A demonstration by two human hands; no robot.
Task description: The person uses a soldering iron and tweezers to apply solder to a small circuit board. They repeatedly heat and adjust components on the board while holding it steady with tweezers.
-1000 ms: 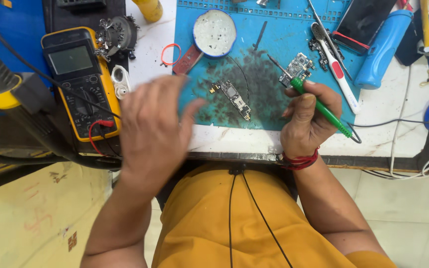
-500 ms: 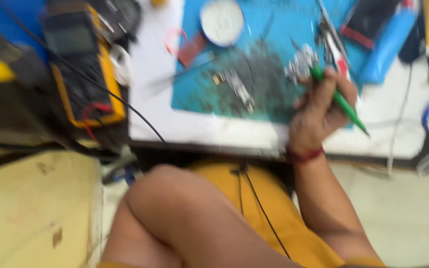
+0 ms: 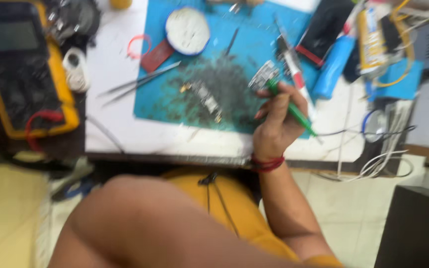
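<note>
The right hand rests at the near edge of the blue mat, its fingers pinching a green-handled tool like a pen, the shaft slanting from the lower right up to the left. The tool's tip meets a small circuit board lying on the mat just above the knuckles; the blur hides whether tip and board truly touch. A red band circles the wrist at the bench edge. The left hand is out of sight: only the bare forearm crosses the bottom of the view, close to the camera, so its fingers cannot be told. On the dark, stained middle of the mat lies a 2nd narrow board, apart from the hand. A pair of tweezers lies across the mat's left edge onto the white bench top, beside a small red piece, and a round white tin sits near the mat's far side. At the far left stands a yellow multimeter with a red lead. To the right of the hand lie a blue cylinder and a tangle of white cables. The person wears a mustard-yellow shirt.
</note>
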